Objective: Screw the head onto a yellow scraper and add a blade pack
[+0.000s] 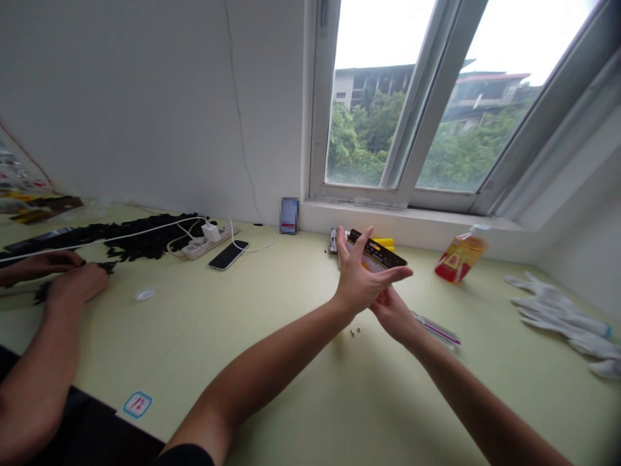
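A flat pack with a black header card (378, 249) and a hang hole is tilted above the table, partly hidden behind my left hand (358, 278). The fingers and thumb of that hand are stretched apart, against or just in front of the pack. My right hand (394, 316) comes from below and appears to support the pack from underneath; its fingertips are mostly hidden. Yellow handles (385, 243) show behind the pack. Small metal pieces (356, 331) lie on the table below my hands. Beside my right wrist is a thin clear packet with a purple edge (439, 330).
A bottle of amber liquid (460, 255) and white gloves (557, 314) are on the right. Leftward are a phone (229, 255), a power strip (208, 241), black strips (145, 236) and a white lid (145, 294). Another person's hands (77, 278) work at the far left. A small screen (289, 215) leans on the wall.
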The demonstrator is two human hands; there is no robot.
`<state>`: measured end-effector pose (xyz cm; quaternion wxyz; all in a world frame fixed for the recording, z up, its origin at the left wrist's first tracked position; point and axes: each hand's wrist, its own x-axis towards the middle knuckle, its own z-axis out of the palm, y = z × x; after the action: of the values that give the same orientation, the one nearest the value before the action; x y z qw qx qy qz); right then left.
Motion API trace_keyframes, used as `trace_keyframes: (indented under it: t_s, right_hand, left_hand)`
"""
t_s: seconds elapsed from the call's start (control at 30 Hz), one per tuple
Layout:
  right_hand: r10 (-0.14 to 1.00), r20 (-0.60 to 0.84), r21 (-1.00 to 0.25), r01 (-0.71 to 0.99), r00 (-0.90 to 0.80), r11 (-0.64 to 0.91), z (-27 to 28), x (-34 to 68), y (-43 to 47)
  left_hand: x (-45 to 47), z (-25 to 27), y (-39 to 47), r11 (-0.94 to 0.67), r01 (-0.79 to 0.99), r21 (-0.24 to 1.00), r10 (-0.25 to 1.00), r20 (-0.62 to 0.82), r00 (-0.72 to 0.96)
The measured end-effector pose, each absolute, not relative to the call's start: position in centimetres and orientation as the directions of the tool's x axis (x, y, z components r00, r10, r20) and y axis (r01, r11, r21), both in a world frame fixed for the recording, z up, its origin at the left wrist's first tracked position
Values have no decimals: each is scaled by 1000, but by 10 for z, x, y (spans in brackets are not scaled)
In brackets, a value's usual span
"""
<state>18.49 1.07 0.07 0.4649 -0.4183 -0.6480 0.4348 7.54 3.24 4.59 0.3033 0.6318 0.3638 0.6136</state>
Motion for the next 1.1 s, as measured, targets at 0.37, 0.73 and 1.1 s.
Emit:
trace_keyframes:
  t_s: [0.37,0.73,1.1]
  right_hand:
    - [983,30,-985,-173,-179,-2,28,190,1]
    - [948,-121,-993,28,-295,-118,48,224,-3]
    - [868,-241,-904,425,-435,-38,47,257,13]
  left_hand:
    - [62,30,52,-462,-20,887,886,462,45]
    - [16,69,60,-175,154,972,843,67,534]
    - [17,57,74,-41,33,999,919,24,394]
